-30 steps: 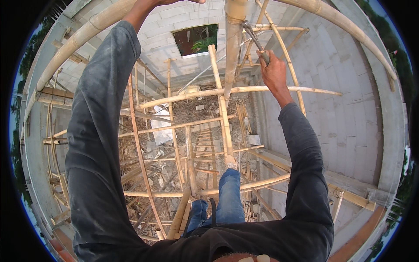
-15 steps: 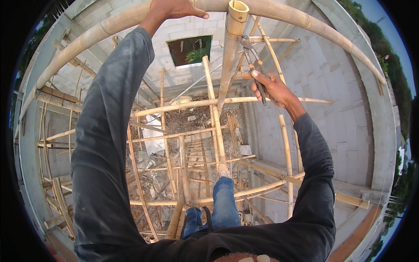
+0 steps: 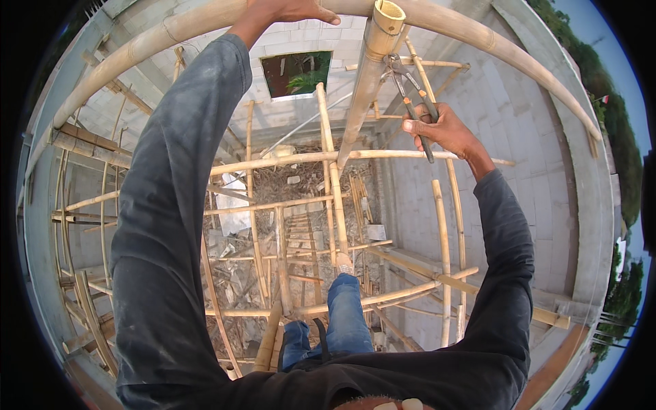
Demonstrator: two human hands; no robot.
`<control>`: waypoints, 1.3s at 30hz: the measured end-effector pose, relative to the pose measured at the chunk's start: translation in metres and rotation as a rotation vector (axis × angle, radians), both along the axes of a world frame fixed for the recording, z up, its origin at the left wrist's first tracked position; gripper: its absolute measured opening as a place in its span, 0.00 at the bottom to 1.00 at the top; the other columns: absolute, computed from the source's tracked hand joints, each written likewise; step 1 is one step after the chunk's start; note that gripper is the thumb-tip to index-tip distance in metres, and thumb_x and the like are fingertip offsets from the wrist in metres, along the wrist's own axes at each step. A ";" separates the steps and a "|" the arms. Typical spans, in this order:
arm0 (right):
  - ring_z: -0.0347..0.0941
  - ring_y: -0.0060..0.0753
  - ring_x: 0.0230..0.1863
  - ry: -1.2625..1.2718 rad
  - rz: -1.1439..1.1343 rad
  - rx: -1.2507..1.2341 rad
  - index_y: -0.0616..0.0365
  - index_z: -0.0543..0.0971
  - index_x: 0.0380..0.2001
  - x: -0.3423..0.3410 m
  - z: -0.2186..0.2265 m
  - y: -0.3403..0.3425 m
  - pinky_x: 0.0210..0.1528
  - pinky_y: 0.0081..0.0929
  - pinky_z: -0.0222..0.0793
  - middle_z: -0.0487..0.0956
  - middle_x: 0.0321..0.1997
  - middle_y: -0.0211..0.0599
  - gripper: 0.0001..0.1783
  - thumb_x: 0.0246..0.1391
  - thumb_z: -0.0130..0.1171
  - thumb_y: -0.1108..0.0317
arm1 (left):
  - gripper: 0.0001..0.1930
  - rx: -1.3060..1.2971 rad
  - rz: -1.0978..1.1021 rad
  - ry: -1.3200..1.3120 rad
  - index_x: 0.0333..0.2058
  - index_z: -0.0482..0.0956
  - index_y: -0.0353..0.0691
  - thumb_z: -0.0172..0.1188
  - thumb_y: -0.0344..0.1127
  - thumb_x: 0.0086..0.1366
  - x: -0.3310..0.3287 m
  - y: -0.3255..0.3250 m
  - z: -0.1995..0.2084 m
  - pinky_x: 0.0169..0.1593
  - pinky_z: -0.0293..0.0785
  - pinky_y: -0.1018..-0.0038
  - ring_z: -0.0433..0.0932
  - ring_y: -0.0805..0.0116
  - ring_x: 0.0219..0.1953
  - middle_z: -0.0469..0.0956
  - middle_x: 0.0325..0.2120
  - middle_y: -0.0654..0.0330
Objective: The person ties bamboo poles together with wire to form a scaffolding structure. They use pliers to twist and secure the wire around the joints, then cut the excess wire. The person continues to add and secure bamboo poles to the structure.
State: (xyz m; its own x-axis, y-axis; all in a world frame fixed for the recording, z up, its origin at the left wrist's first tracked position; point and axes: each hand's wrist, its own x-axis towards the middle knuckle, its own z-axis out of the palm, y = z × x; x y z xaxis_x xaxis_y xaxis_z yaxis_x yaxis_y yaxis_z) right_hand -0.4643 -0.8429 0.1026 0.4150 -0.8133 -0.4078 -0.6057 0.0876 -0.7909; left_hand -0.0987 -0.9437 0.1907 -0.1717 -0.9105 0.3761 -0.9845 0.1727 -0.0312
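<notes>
Left hand (image 3: 290, 9) grips the curved bamboo rail (image 3: 478, 41) while the right hand (image 3: 441, 128), fingers clenched round pincers (image 3: 412, 102), works the upright bamboo pole (image 3: 365, 82); next, I'd judge, jaws must bite that joint.

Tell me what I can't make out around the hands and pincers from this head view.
- Left hand: cut off by the top edge; its grip on the horizontal bamboo pole is partly unseen.
- Pincers in the right hand: whatever the head bites at the upright bamboo pole is too small.

Single head-worn fisheye, looking steeply down from high on bamboo scaffold (image 3: 287, 160), arms close
</notes>
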 end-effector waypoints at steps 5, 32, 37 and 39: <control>0.82 0.38 0.30 0.442 0.041 -0.703 0.67 0.73 0.53 -0.008 0.009 -0.008 0.36 0.40 0.76 0.79 0.25 0.42 0.40 0.40 0.80 0.59 | 0.51 0.046 0.040 -0.024 0.51 0.84 0.33 0.73 0.76 0.44 0.001 -0.003 0.002 0.55 0.80 0.52 0.85 0.42 0.50 0.85 0.45 0.39; 0.80 0.68 0.35 0.558 -0.199 -0.884 0.61 0.80 0.44 -0.001 -0.061 -0.017 0.37 0.57 0.74 0.82 0.28 0.59 0.17 0.67 0.62 0.57 | 0.42 0.054 0.009 0.007 0.41 0.89 0.35 0.74 0.72 0.44 -0.005 0.005 0.007 0.48 0.83 0.53 0.87 0.45 0.43 0.87 0.40 0.43; 0.80 0.67 0.34 0.520 -0.211 -0.932 0.60 0.79 0.42 0.002 -0.081 -0.023 0.36 0.57 0.74 0.82 0.29 0.58 0.15 0.67 0.62 0.58 | 0.42 0.009 -0.027 0.011 0.41 0.89 0.34 0.74 0.72 0.44 0.001 0.005 0.002 0.47 0.83 0.53 0.87 0.45 0.42 0.87 0.39 0.42; 0.80 0.67 0.35 0.503 -0.226 -0.947 0.60 0.79 0.43 -0.006 -0.089 -0.024 0.36 0.57 0.74 0.82 0.29 0.58 0.14 0.67 0.62 0.59 | 0.42 0.021 -0.034 0.021 0.41 0.89 0.34 0.73 0.73 0.44 -0.004 0.003 -0.003 0.48 0.83 0.52 0.87 0.44 0.42 0.87 0.39 0.42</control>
State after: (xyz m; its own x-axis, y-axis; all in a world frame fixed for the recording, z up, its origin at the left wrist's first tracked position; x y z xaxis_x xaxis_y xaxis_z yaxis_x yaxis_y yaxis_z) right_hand -0.4704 -0.8666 0.0135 0.1777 -0.9230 0.3413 -0.9246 -0.2753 -0.2632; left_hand -0.1031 -0.9410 0.1876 -0.1949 -0.9120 0.3608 -0.9784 0.2065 -0.0066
